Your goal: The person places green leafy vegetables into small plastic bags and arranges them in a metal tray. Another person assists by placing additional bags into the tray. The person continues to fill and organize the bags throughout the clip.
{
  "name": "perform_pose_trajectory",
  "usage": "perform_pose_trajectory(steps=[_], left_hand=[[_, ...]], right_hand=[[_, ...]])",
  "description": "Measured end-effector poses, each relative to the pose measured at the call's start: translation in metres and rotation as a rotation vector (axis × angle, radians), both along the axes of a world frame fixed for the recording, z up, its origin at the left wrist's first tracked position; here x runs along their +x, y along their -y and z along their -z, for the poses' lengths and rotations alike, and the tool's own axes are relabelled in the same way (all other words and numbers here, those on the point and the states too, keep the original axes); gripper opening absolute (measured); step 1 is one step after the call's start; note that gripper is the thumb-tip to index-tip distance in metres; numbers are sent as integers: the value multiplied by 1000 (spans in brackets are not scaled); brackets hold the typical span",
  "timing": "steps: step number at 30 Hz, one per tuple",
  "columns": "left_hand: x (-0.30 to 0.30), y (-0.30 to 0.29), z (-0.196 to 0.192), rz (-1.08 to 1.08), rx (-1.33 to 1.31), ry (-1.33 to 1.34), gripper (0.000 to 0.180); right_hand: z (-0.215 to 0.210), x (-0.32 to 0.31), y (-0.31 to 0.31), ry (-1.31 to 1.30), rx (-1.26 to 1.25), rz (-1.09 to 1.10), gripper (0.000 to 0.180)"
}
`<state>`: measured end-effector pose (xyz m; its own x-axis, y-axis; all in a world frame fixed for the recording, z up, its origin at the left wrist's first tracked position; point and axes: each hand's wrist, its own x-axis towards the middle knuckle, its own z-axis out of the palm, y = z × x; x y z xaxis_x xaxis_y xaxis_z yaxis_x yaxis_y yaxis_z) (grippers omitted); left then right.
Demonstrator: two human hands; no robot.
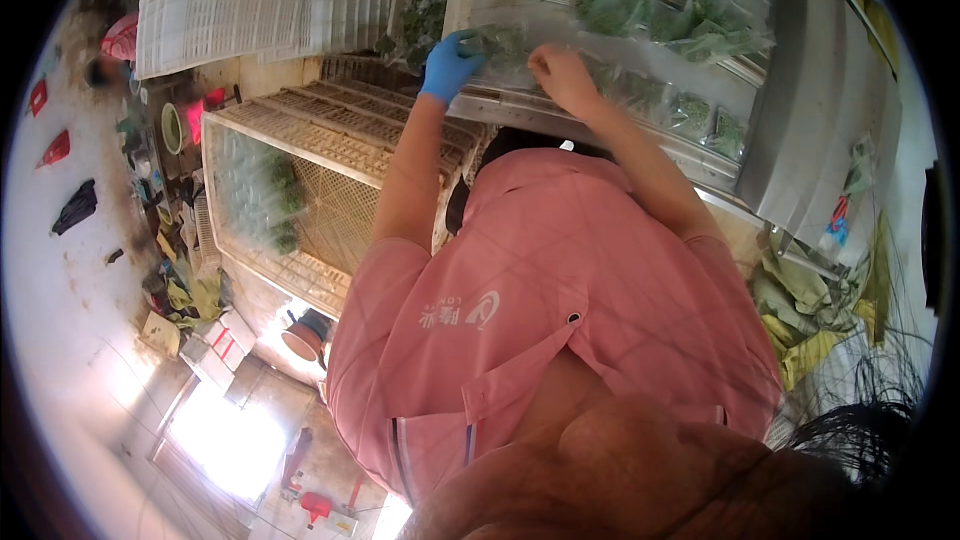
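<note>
My left hand [452, 62], in a blue glove, pinches the edge of a clear plastic bag of green leaves [510, 45] lying on a metal packing surface [720, 155]. My bare right hand [562, 75] grips the same bag from its right side, fingers curled down onto the plastic. Both forearms reach up and away from my pink shirt [560, 310]. More filled bags of greens [690, 35] lie in a row further right and behind the hands.
White slatted plastic crates [240, 0] are stacked at the upper left. Below my left arm an open crate [270, 200] holds bagged greens. Discarded leaves and wrappers [800, 310] pile up at the right. Litter lies on the floor [80, 270] at the left.
</note>
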<state>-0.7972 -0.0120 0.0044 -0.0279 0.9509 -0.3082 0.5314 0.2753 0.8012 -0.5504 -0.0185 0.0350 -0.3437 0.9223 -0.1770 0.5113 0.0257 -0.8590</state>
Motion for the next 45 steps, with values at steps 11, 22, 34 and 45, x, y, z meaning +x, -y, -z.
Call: perform_pose_trajectory(steps=[11,22,34,45], left_hand=[[23,3,-3,-73,157,-145,28],[-12,10,5,159,94,-281,31],[-26,16,-8,160,-84,-122,26],[38,-60,-68,5,118,62,32]], right_hand=[[-25,-23,15,602,41,-277,23],[-15,3,31,395,346,-338,27],[2,-4,32,286,737,-598,8],[-23,-15,20,355,664,-312,54]])
